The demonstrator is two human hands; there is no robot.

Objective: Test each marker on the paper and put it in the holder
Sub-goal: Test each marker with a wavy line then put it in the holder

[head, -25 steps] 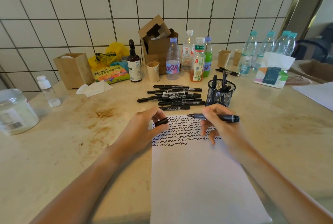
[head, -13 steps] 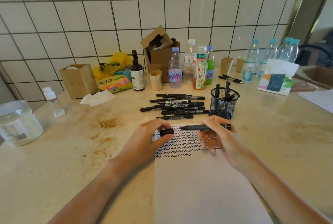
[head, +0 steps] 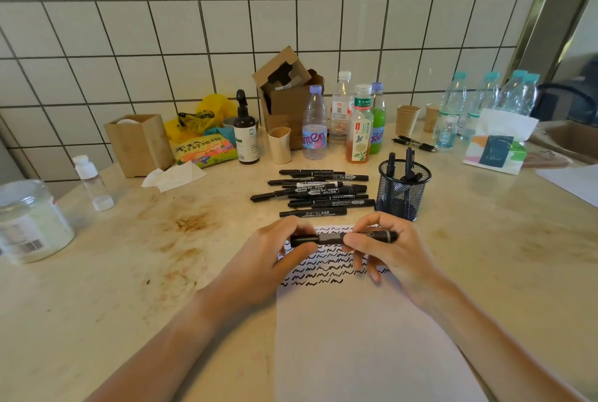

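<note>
While your left hand [head: 275,249] pinches its cap end, your right hand [head: 385,246] grips the marker [head: 333,237]. It lies flat above the paper [head: 356,337].

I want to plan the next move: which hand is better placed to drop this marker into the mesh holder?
Probably the right hand: it grips the marker by its barrel, nearer the mesh holder. The left hand pinches only the cap end.
</note>
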